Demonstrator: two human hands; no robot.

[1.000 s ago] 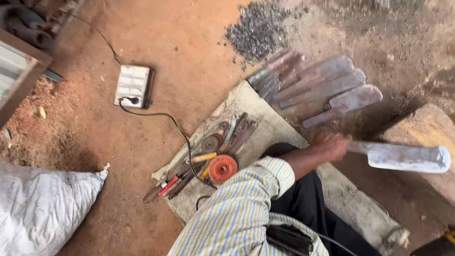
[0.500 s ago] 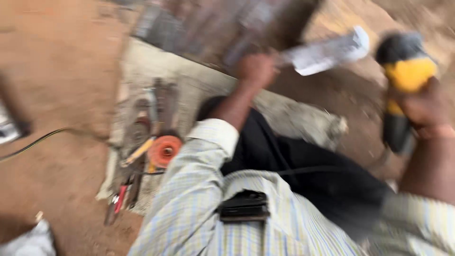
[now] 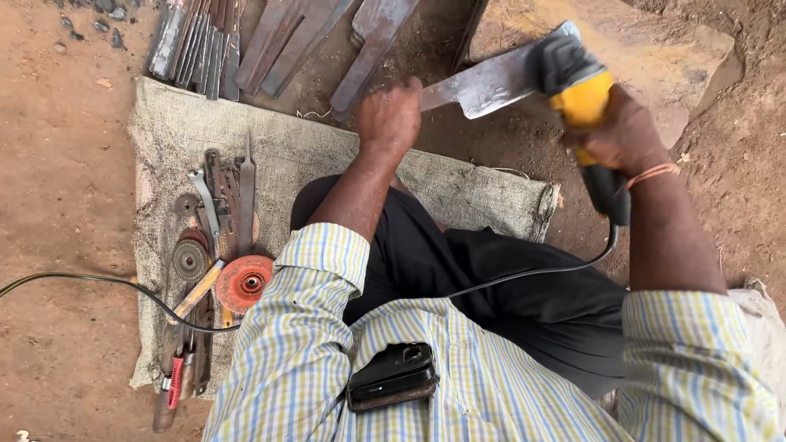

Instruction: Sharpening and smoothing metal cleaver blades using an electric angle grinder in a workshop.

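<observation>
We look straight down on reddish dirt ground [image 3: 57, 164] that fills the left side and the right edge of the frame. Across the middle lies a burlap sack [image 3: 458, 192], spread flat, running from the upper left toward the centre right. At the upper right sits a large tan stone block [image 3: 647, 41].

We see the person's striped shirt [image 3: 327, 376] along the bottom and their dark trousers [image 3: 524, 286] in the centre. A black cord [image 3: 524, 278] crosses the trousers toward the right.

Along the top, left of centre, a row of long flat metal blades [image 3: 270, 37] lies side by side on the ground, just above the sack.

At upper centre the left hand [image 3: 390, 119] is curled shut around the handle end of a broad metal cleaver blade [image 3: 483, 82], which reaches rightward to the stone block. At upper right the right hand [image 3: 622, 135] is wrapped tight around a yellow and black angle grinder [image 3: 581, 102], whose head sits at the far end of the cleaver blade; we cannot tell whether the two touch.

On the left part of the sack lies a cluster of hand tools [image 3: 217, 196], with a grey grinding disc [image 3: 190, 258] and an orange grinding disc [image 3: 244, 282] just below them.

A small black device [image 3: 391, 376] is clipped at the shirt front, bottom centre.
</observation>
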